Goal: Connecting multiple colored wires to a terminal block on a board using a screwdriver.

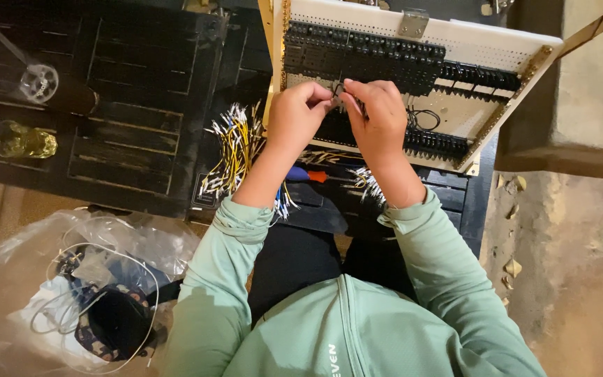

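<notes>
A thin black wire [338,89] is pinched between two hands, bent into a small loop at the top. It sits right in front of a white board [469,49] full of tiny holes. The board is tilted and has gold strips along its edges — one on the left, one on the right. Rows of black blocks [364,56] run across it, packed close together. More black blocks [434,142] sit lower down. Another thin black wire [420,117] curls in loops on the bare white part, between the rows.
</notes>
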